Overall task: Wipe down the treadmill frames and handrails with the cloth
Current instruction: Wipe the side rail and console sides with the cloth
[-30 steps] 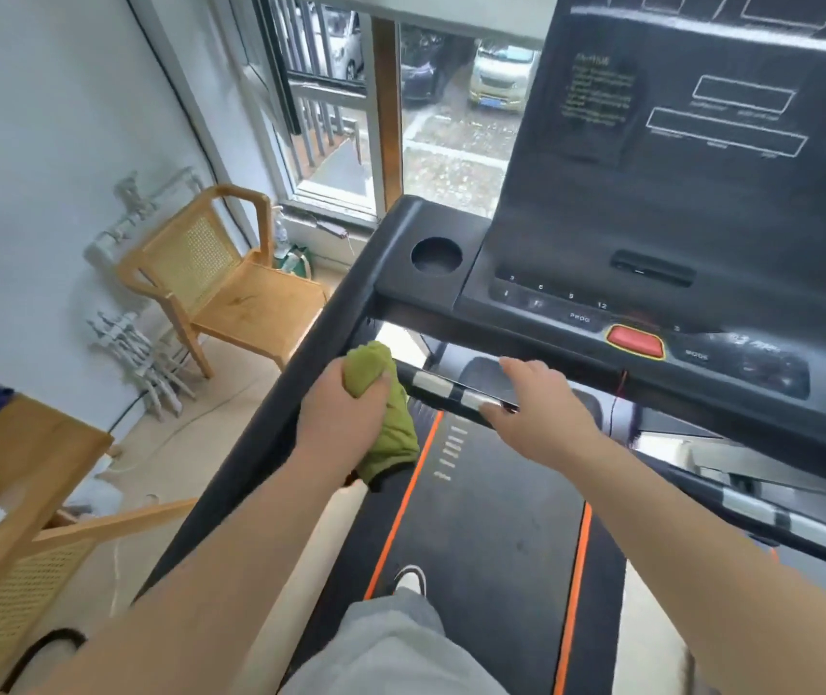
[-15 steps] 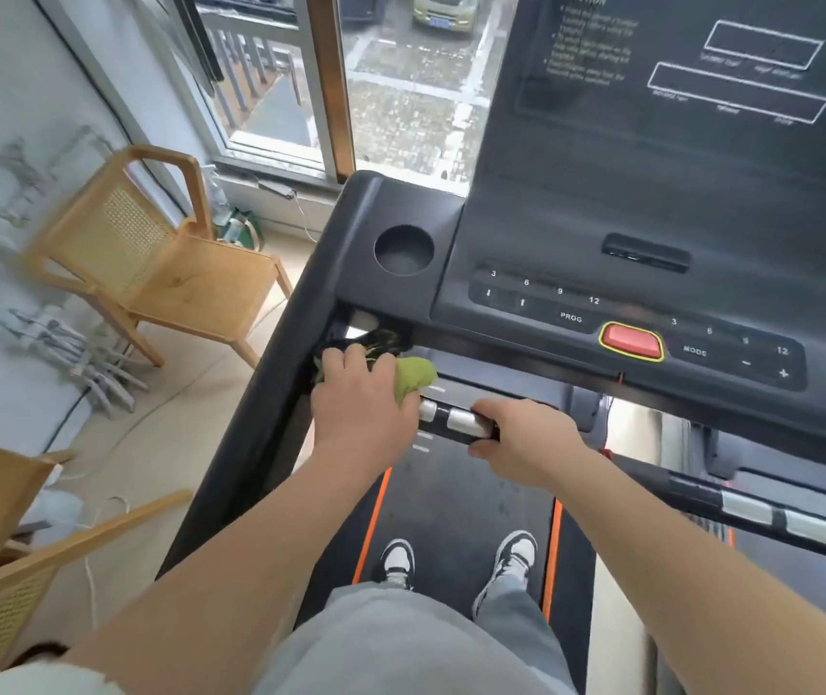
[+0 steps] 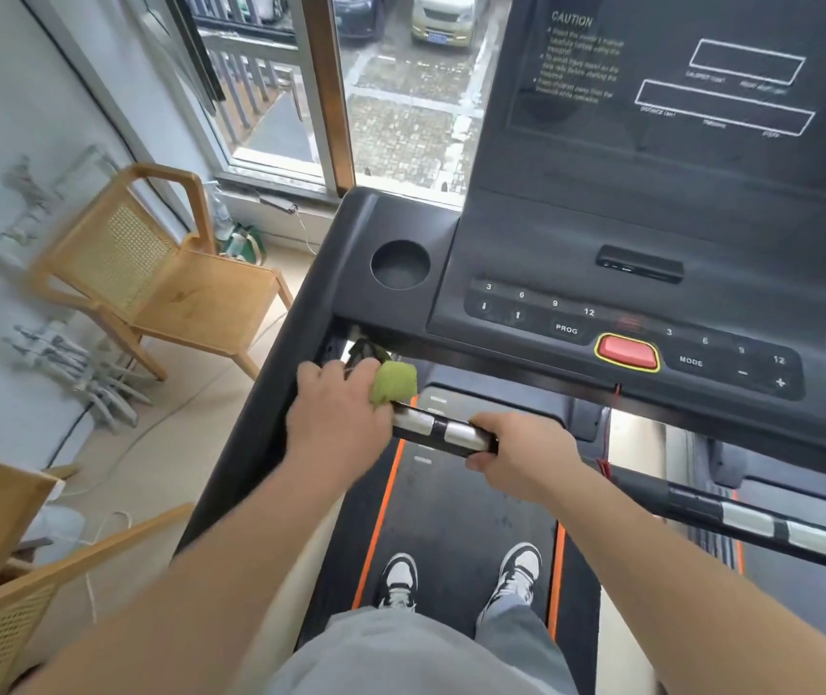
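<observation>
It looked like a room in a home, perhaps a small private gym. A treadmill (image 3: 346,253) with a dark console (image 3: 601,233) filled the view from 12 to 3 o'clock. At 9 o'clock a cane-backed wooden chair (image 3: 165,283) stood by a pale wall (image 3: 10,92). At 11 o'clock a tall window (image 3: 401,117) showed parked cars (image 3: 443,15).

Green cloth (image 3: 395,382) bunched against the black handrail's (image 3: 443,432) left end.

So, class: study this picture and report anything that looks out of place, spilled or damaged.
Nothing looks spilled or damaged. One oddity: a thin white cable trails loose across the floor beside the wooden chair, where someone could trip.
</observation>
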`<state>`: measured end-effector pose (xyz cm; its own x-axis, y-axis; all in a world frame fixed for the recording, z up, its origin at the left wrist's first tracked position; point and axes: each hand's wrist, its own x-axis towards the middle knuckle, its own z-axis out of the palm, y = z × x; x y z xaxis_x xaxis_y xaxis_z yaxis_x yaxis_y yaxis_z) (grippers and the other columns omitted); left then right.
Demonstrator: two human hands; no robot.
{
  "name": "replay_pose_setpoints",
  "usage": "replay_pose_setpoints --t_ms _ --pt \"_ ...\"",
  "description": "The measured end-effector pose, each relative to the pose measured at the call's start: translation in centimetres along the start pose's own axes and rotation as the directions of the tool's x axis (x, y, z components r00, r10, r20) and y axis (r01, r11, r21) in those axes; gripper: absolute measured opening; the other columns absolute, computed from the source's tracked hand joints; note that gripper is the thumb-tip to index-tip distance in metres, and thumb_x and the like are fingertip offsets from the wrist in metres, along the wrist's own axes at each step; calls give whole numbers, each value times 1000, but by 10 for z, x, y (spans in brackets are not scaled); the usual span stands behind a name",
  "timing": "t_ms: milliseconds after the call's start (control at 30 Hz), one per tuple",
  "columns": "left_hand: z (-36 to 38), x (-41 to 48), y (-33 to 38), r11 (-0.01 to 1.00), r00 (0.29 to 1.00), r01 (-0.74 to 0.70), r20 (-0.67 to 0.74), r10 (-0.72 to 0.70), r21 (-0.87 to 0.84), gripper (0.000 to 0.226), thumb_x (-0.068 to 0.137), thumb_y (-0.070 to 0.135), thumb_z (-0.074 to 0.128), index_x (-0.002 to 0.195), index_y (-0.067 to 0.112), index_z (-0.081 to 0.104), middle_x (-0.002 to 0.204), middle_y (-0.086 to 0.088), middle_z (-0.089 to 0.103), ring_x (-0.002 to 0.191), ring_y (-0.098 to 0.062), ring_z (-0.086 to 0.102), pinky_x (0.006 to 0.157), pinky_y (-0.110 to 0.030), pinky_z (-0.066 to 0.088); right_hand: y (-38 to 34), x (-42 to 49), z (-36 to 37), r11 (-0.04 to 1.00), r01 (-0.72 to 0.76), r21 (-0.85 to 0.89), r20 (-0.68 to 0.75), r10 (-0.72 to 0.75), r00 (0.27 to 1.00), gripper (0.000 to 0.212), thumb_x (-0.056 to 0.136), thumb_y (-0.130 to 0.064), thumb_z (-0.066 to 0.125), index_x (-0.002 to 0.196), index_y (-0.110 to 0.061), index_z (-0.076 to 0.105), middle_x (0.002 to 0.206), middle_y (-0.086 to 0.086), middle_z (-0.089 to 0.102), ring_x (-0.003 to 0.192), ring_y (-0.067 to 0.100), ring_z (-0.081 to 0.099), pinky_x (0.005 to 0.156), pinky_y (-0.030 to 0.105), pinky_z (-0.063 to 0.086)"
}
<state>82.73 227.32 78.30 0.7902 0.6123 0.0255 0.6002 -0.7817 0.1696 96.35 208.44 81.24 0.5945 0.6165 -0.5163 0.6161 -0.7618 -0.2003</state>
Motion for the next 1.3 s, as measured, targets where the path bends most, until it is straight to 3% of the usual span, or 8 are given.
replay_pose_setpoints --t_ms 100,267,400,533,733,967,1167,1300 --pt "12 -17 55 994 998 -65 9 67 -87 47 73 41 34 104 22 63 97 -8 57 91 -32 44 71 -40 44 0 1 1 1000 -25 -3 7 25 1000 27 93 -44 65 119 -37 61 106 -11 68 104 22 64 79 30 50" --pt "5 -23 56 946 957 -271 54 284 -178 51 71 22 68 121 29 61 107 -6 51 100 -30 41 60 -36 48 0 2 1 999 -41 -14 20 42 999 28 92 -49 66 117 -36 61 109 -10 69 108 23 64 74 31 45" --pt "-5 -9 -8 990 994 -110 0 111 -86 51 76 17 74 125 27 63 109 -8 55 100 -32 45 59 -34 43 -1 1 2 1000 -11 -1 -2 11 1000 22 93 -43 63 114 -38 59 101 -13 66 100 21 62 70 31 42" --pt "12 -28 38 973 996 48 -60 -63 -226 51 62 10 78 110 22 68 107 -13 54 93 -31 40 57 -33 44 0 3 1 1000 -18 8 29 17 999 21 92 -45 64 112 -42 57 101 -13 65 100 20 62 69 30 39" --pt "6 -43 33 900 944 -293 53 326 -323 66 66 13 75 127 33 61 124 -7 51 105 -31 48 59 -35 51 3 4 2 1000 -11 -15 23 12 1000 28 89 -36 64 117 -41 61 100 -13 68 96 21 63 69 29 47" --pt "7 -28 13 961 990 93 -81 -118 -260 64 68 14 81 128 21 61 113 -14 49 92 -32 42 65 -39 47 -1 3 1 999 -11 39 36 10 999 33 92 -44 66 124 -46 59 102 -14 69 93 17 63 76 30 53" --pt "22 -63 63 907 967 -236 10 255 -349 78 65 20 83 134 30 48 124 -7 39 100 -29 51 67 -39 54 0 2 2 999 -43 -23 40 44 998 26 88 -29 60 113 -35 63 97 -12 70 92 20 65 73 31 55" --pt "-1 -24 5 968 998 -62 -28 57 -244 54 78 21 74 128 28 54 116 -3 37 103 -32 47 63 -41 50 0 1 2 1000 -25 17 35 24 999 27 92 -44 65 118 -42 60 102 -13 69 95 18 64 75 30 51"
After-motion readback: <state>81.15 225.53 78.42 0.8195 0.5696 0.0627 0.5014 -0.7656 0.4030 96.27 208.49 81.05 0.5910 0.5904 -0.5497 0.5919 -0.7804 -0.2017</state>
